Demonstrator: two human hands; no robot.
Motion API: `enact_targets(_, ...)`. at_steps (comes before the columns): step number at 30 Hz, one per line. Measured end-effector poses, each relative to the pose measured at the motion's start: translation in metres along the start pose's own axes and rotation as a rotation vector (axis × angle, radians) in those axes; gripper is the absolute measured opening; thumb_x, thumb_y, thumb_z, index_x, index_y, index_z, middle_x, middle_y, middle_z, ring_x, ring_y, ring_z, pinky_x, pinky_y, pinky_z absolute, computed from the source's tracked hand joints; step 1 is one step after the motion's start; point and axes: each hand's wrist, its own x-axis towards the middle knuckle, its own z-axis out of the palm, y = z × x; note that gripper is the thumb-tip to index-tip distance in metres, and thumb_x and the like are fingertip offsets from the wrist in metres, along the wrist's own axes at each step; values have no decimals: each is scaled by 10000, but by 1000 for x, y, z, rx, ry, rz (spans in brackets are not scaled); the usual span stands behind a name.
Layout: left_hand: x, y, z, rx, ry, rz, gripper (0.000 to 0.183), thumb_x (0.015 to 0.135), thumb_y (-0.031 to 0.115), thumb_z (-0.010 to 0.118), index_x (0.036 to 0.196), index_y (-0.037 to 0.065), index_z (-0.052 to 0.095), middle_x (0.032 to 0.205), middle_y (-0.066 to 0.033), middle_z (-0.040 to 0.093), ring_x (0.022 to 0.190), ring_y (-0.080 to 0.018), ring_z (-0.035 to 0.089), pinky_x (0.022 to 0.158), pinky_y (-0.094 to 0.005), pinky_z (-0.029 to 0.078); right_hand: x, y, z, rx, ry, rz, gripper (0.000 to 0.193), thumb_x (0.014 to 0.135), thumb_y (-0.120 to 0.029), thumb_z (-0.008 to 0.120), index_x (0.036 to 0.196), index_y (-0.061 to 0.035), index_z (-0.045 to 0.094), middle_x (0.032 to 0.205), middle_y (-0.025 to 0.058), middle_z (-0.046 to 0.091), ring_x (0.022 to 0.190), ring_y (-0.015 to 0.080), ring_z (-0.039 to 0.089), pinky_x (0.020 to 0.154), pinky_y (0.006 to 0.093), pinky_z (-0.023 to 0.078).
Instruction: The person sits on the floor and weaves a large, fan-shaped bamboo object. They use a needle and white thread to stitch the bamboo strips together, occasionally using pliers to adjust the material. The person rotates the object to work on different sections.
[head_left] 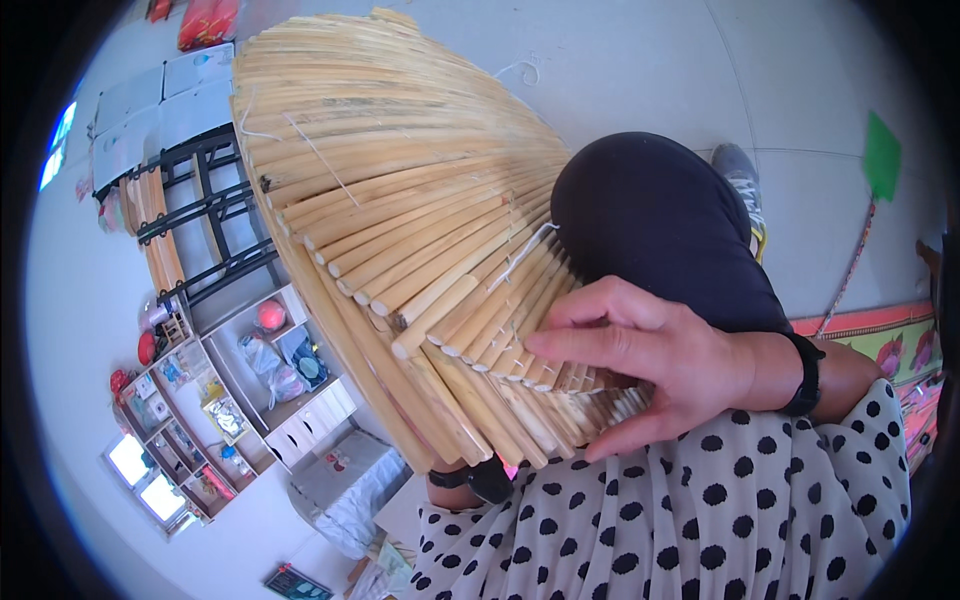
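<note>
A large mat of pale yellow reed stalks (400, 170), tied side by side with white thread, fans out across my lap and up to the far left. It is folded or rolled over on itself near me, so cut stalk ends show in two layers. My right hand (660, 355) grips its near right edge, fingers on top and thumb around the lower layer. A loose white string (522, 258) lies on the stalks close to my fingers. My left wrist (455, 490), with a black band, shows under the near edge; the mat hides that hand.
My dark-trousered knee (660, 220) presses against the mat's right side. A green paddle-like thing (882, 157) with a patterned handle lies on the grey floor (800, 70). To the left stand a black metal frame (205, 215), shelves with goods (185, 430) and a covered seat (345, 480).
</note>
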Motion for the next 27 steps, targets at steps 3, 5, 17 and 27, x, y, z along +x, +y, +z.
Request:
enact_targets(3,2,-1,1,37,-15,23,612,1008,381,512,1486,35,349,1412,-180,500,1236,-295,560,1029,-470,493,-5,3,0,18,75,27,656,794,-284,849,1323,10,595,1180,155,570,990,257,602,867,333,527)
enact_targets(5,1,-1,-1,65,-1,44,614,1008,384,510,1486,32,349,1414,-182,498,1238,-295,558,1031,-471,491,-4,1,6,78,135,93,474,846,-151,797,1264,2,634,1146,135,589,922,202,604,836,304,524)
enact_targets(17,4,1,4,192,12,119,626,1009,400,496,1484,18,354,1432,-189,488,1255,-300,551,1042,-476,482,5,1,9,245,183,219,370,827,-26,792,1183,-34,691,1107,84,601,852,121,574,798,256,507)
enact_targets(27,9,2,5,267,21,157,638,1010,414,484,1483,5,358,1446,-196,480,1269,-303,545,1052,-481,474,10,11,16,267,205,198,324,817,-59,814,1112,-29,684,1038,56,605,814,107,533,754,258,480)
